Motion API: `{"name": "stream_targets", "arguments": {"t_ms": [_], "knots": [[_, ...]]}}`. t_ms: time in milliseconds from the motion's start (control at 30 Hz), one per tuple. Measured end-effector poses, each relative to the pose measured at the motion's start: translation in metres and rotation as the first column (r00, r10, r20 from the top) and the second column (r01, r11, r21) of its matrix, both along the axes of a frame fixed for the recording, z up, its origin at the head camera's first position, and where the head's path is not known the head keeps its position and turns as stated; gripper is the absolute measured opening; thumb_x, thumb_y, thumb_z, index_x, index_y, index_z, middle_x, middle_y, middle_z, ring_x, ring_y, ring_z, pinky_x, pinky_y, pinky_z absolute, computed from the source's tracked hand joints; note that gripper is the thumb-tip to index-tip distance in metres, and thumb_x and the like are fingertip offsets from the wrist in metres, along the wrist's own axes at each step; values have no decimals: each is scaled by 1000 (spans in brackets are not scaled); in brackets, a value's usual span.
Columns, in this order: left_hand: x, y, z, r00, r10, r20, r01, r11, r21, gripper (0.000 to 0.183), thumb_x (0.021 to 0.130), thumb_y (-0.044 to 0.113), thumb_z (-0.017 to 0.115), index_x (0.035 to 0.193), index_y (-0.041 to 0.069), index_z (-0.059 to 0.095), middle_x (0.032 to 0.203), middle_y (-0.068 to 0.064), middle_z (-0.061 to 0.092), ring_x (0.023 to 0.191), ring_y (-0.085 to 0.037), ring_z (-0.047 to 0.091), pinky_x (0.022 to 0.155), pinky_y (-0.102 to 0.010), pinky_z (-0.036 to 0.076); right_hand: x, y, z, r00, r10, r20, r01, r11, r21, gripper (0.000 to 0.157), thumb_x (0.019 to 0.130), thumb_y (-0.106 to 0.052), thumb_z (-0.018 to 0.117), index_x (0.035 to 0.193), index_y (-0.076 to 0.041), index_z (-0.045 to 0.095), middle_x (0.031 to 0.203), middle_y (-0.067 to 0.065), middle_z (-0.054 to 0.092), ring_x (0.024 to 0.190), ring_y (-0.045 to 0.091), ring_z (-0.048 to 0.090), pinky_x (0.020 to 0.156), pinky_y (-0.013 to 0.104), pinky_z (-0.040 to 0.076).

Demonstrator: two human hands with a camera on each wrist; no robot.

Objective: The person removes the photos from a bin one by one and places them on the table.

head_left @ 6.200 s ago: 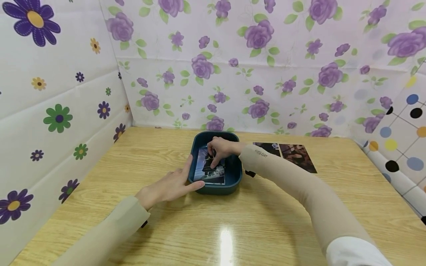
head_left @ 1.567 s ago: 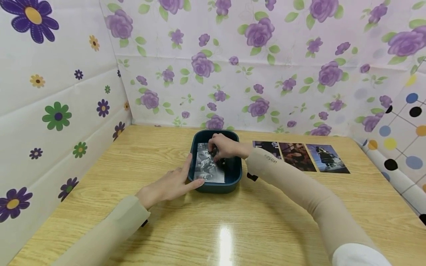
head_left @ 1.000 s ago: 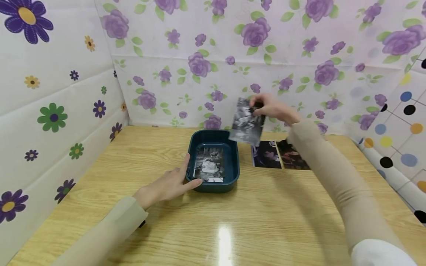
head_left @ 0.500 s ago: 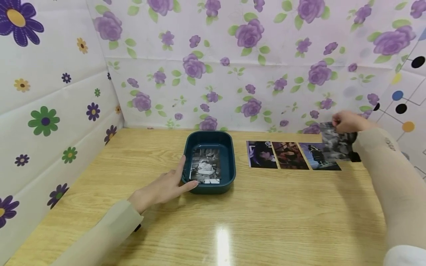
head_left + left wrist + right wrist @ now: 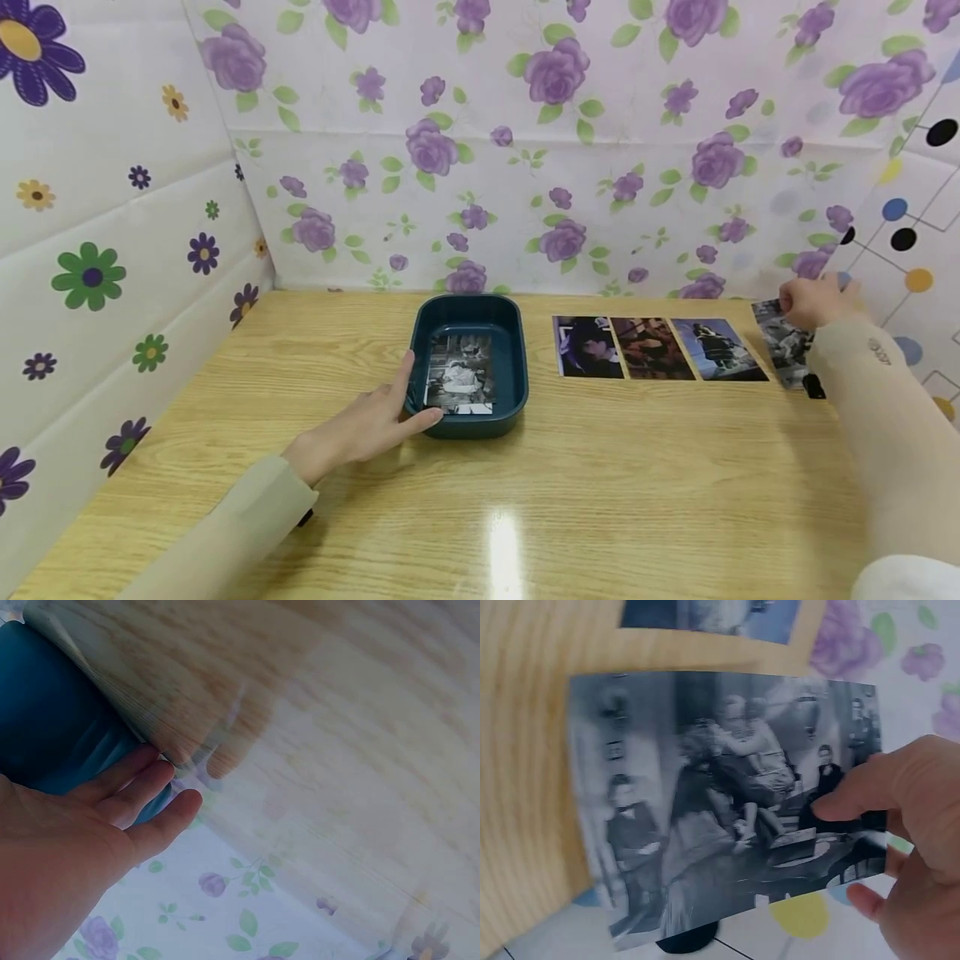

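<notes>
At frame right, one black-and-white photo (image 5: 782, 346), long axis running upper left to lower right, pinched by the right hand (image 5: 821, 302); left of it, three colour photos (image 5: 652, 348); at centre, one teal tray (image 5: 480, 427) holding at least two prints (image 5: 459, 375), the left hand (image 5: 360, 429) spread wide against it

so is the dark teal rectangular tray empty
Not empty: at least one rectangular black-and-white photo print shows inside the tray.
</notes>
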State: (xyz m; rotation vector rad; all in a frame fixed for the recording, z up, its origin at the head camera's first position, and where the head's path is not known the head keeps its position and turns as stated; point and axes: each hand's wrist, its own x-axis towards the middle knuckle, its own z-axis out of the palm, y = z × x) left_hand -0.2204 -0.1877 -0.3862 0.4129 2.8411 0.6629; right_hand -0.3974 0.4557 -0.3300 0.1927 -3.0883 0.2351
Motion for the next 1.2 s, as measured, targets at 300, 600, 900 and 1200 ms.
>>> {"name": "stream_targets", "arguments": {"t_ms": [300,600,900,1200], "knots": [[1,1,1,1000,5,-8,-4,1000,17,102,86,78,38,153,25,-18,115,-11,65,89,-15,65,95,-46,48,-6,-3,-28,981,-23,-195,38,996,75,8,79,4,55,79,-3,59,87,21,59,99,48,33,84,70,19],[4,1,-2,1000,7,2,-7,1000,20,103,86,78,39,153,26,-19,120,-13,64,92,-18,67,96,-47,48,2,-1,-61,981,-65,-185,91,986,137,10,91,1,51,99,2,58,105,30,54,105,51,32,83,67,26],[4,1,-3,1000,-5,-13,5,1000,17,100,89,73,41,154,22,-17,91,-1,66,70,-8,59,85,-41,50,2,-6,-69,995,-79,-55,87,985,148,32,93,2,44,123,5,57,121,37,48,112,61,25,93,74,19],[1,0,-1,1000,9,-21,-8,1000,15,102,88,76,39,154,23,-18,81,3,61,64,-9,57,80,-37,48,-1,-13,-49,989,-77,124,57,986,157,46,92,-10,41,135,5,48,130,41,45,116,69,23,92,76,27]]}}
